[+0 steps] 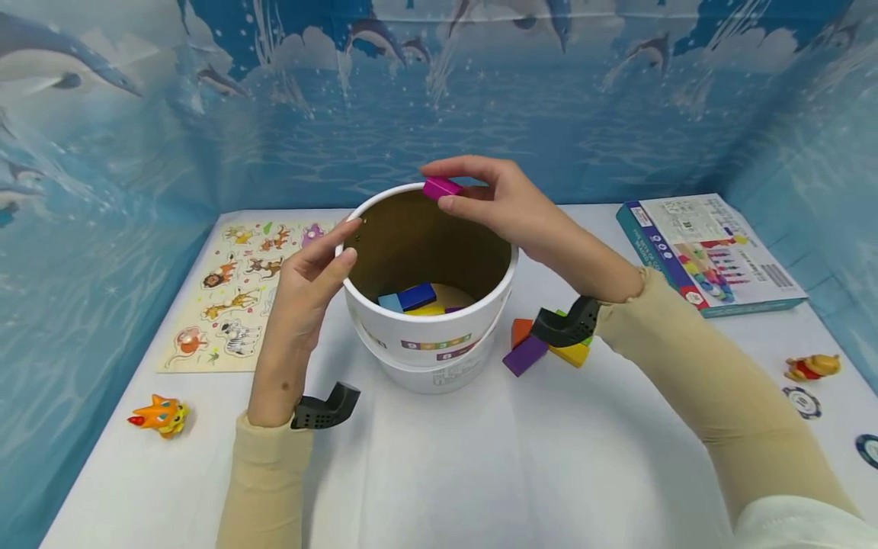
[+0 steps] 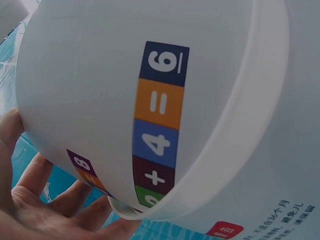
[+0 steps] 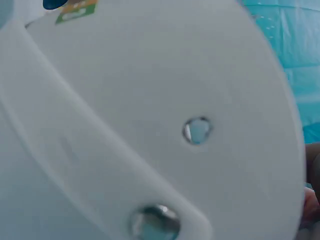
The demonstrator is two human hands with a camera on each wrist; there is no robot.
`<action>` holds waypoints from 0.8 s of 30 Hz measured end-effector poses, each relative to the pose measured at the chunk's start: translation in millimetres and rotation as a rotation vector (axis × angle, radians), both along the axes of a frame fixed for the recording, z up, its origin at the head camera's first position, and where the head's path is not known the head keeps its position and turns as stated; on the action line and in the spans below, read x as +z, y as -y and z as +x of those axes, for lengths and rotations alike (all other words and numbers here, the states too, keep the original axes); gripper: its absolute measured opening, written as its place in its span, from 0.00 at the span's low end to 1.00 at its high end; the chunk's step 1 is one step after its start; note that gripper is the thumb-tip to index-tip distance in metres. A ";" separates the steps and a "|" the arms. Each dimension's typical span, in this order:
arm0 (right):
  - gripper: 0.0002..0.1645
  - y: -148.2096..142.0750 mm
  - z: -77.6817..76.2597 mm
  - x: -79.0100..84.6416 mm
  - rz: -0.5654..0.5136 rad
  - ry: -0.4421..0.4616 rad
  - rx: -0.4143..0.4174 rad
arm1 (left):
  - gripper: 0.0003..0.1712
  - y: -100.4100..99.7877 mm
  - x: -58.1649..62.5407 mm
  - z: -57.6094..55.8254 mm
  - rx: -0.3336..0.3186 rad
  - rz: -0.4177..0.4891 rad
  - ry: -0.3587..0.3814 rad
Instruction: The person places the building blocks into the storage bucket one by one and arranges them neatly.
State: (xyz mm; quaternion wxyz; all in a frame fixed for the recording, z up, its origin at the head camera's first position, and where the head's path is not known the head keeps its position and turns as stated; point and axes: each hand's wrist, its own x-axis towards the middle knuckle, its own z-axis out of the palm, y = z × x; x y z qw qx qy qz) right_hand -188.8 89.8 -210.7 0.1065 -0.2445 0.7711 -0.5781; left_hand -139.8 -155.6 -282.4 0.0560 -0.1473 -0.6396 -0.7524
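Note:
My right hand (image 1: pixel 499 200) pinches a magenta block (image 1: pixel 441 187) between thumb and fingertips, over the back rim of a white bucket (image 1: pixel 425 374). At the bucket's left side, my left hand (image 1: pixel 310 278) rests its thumb and fingertips against the rim. The left wrist view shows the fingers spread along the outer wall, beside printed sums. Inside the bucket lie a dark blue block (image 1: pixel 417 296), a light blue block (image 1: pixel 390 303) and a yellow block (image 1: pixel 427 310); a purple one barely shows. The bucket's wall fills most of the right wrist view, hiding most of that hand.
Right of the bucket lie a purple block (image 1: pixel 525 355), an orange block (image 1: pixel 521 332) and a yellow block (image 1: pixel 572 353), partly behind my wrist. An animal puzzle board (image 1: pixel 219 313) and an orange toy figure (image 1: pixel 161 415) lie left. A flat box (image 1: pixel 713 252), bear figure (image 1: pixel 813 367) and chips lie right.

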 end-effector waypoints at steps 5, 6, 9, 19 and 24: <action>0.24 14.2 -13.8 0.8 0.206 0.006 0.071 | 0.21 -0.6 1.9 1.2 -0.005 0.002 0.010; 0.24 16.3 -16.2 0.9 0.245 0.010 0.094 | 0.21 -0.6 2.3 1.3 -0.005 0.001 0.013; 0.23 22.2 -22.8 -0.2 0.351 0.022 0.166 | 0.20 -0.9 3.4 1.8 -0.002 -0.003 0.024; 0.21 33.8 -32.2 -7.5 0.523 0.040 0.267 | 0.20 -0.6 2.8 1.7 -0.013 0.006 0.014; 0.20 29.1 -27.6 -7.2 0.419 -0.045 0.230 | 0.20 0.5 1.6 2.1 -0.010 0.001 0.018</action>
